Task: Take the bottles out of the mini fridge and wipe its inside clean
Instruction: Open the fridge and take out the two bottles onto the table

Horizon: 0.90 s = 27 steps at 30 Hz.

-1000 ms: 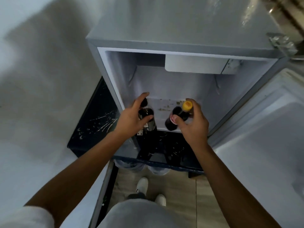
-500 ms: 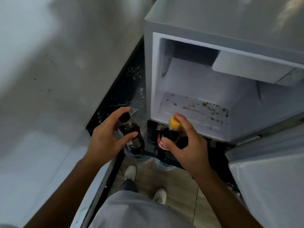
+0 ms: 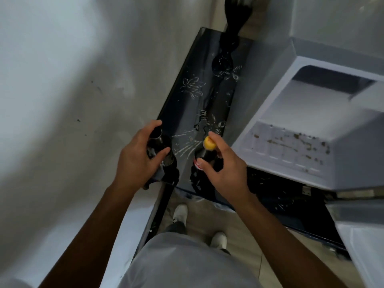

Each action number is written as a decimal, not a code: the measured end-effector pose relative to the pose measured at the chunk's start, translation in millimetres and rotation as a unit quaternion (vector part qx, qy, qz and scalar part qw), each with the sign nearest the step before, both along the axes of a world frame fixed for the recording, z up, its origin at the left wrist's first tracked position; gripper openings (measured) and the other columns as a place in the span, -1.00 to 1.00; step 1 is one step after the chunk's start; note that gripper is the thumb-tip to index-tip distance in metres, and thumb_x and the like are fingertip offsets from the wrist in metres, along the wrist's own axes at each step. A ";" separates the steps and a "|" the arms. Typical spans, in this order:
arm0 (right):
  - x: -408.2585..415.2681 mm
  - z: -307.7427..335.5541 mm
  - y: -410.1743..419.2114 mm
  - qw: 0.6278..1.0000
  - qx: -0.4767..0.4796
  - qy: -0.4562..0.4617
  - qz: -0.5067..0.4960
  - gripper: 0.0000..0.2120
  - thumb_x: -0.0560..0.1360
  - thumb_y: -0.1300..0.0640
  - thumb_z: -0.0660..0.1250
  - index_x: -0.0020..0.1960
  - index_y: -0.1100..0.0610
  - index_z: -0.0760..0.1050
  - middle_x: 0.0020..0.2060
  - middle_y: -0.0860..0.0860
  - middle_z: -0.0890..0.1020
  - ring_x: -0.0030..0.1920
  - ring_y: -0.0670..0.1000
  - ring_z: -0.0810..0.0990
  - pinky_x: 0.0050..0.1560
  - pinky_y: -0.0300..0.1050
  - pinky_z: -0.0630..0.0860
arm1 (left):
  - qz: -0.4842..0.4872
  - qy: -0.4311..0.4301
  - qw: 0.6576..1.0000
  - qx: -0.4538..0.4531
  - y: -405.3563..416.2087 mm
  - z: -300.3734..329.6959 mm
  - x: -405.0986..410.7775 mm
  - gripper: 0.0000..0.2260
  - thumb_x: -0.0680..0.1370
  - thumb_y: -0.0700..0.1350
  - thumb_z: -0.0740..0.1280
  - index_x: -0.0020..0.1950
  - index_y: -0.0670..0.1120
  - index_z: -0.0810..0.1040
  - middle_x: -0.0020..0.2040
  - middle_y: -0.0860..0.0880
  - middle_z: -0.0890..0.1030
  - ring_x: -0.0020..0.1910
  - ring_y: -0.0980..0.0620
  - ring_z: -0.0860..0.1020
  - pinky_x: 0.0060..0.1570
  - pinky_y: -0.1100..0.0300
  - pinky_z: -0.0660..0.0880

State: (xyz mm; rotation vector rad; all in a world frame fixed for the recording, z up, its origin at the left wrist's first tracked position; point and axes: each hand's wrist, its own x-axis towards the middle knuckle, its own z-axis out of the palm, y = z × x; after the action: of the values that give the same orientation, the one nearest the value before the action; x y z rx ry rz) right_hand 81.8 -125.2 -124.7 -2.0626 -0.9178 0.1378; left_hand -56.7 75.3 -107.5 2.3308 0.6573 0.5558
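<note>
Head view: left hand (image 3: 136,161) grips dark bottle (image 3: 161,149); right hand (image 3: 223,169) grips yellow-capped bottle (image 3: 205,153) over glossy black table (image 3: 187,104).

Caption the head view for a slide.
Both hands hold bottles over the black table; stained fridge stands empty.

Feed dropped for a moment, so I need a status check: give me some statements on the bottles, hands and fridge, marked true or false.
1. Each hand holds a bottle. True: left hand, right hand.
2. The right bottle has a black cap. False: its cap is yellow.
3. A bottle stands inside the fridge. False: none shows there.
4. The fridge floor is stained. True.
5. The left bottle has a dark cap. True.
</note>
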 end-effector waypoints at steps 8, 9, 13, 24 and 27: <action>28.3 -31.5 62.3 1.000 0.007 -0.011 -0.017 -0.36 0.54 0.00 0.43 0.54 -0.08 0.25 0.32 -0.02 0.57 -0.08 0.00 0.61 0.01 -0.27 0.54 | -0.013 0.012 1.000 -0.012 40.9 -32.1 57.3 -0.40 0.51 -0.09 0.47 0.49 0.06 0.30 0.34 -0.02 0.53 0.24 0.02 0.57 0.11 0.20 0.51; 31.5 -34.1 67.9 1.000 0.010 -0.008 -0.023 -0.36 0.55 0.01 0.42 0.55 -0.08 0.24 0.32 -0.02 0.56 -0.14 -0.03 0.62 -0.01 -0.20 0.58 | -0.018 0.014 1.000 -0.009 43.8 -35.5 63.1 -0.41 0.51 -0.10 0.46 0.49 0.05 0.31 0.34 -0.02 0.52 0.25 0.03 0.56 0.12 0.22 0.50; 43.4 -42.5 86.5 0.999 0.021 0.000 -0.043 -0.35 0.56 0.08 0.39 0.57 -0.07 0.20 0.35 -0.01 0.52 0.02 -0.02 0.62 -0.01 0.02 0.64 | -0.038 0.005 0.999 0.001 49.9 -47.0 80.8 -0.43 0.51 -0.16 0.45 0.48 -0.02 0.34 0.36 -0.05 0.50 0.27 0.02 0.53 0.14 0.30 0.43; 41.5 -48.3 96.0 0.996 0.029 0.012 -0.083 -0.30 0.58 0.11 0.35 0.59 -0.14 0.10 0.43 -0.02 0.42 0.32 0.03 0.50 0.13 0.11 0.61 | -0.024 -0.004 1.000 0.000 54.4 -58.7 86.6 -0.41 0.52 -0.12 0.46 0.49 0.03 0.33 0.38 -0.04 0.50 0.29 0.01 0.54 0.20 0.21 0.50; 36.2 -47.8 94.5 0.995 0.034 0.013 -0.093 -0.31 0.58 0.12 0.35 0.59 -0.15 0.09 0.43 -0.01 0.41 0.34 0.03 0.48 0.17 0.11 0.59 | -0.027 -0.001 1.000 0.003 54.2 -58.4 85.3 -0.41 0.52 -0.14 0.46 0.50 0.03 0.32 0.38 -0.05 0.50 0.30 0.00 0.52 0.20 0.27 0.43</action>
State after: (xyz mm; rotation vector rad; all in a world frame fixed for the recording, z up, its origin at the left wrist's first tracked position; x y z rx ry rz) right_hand 118.0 -30.7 -172.5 -2.0660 -0.7017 0.0331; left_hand 28.6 129.5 -165.9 2.3453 0.5920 0.5361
